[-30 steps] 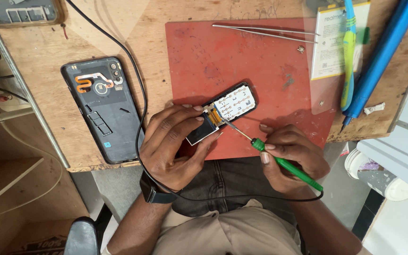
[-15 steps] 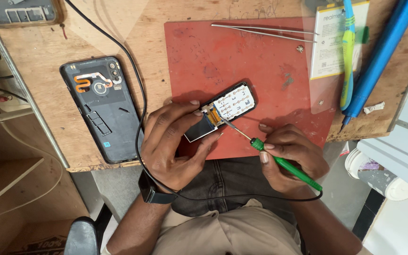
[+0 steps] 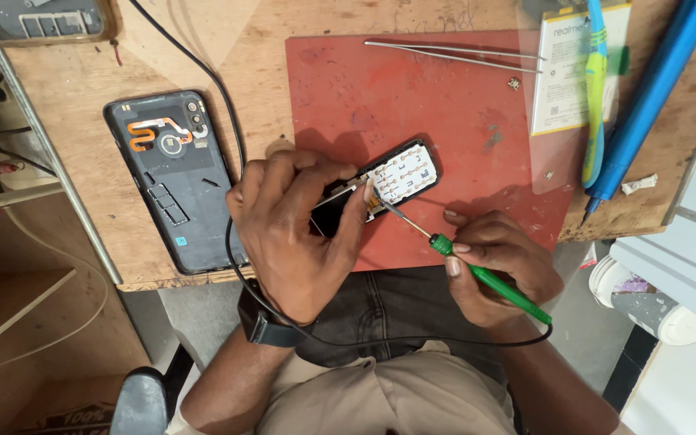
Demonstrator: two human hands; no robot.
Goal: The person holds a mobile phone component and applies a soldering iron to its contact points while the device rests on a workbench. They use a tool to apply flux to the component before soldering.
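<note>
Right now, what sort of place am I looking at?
Probably a phone repair bench: an opened smartphone lies on the wooden table, tweezers on a red mat, and a green soldering iron touches a small keypad phone.

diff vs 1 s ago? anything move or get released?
Barely. The left hand still holds the small phone on the red mat; the right hand still has the green screwdriver, tip at the phone's keypad board. Nothing let go. Big phone and tweezers unmoved.

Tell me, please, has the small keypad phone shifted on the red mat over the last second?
No. The keypad phone sits at the same spot on the red mat, below the tweezers.
</note>
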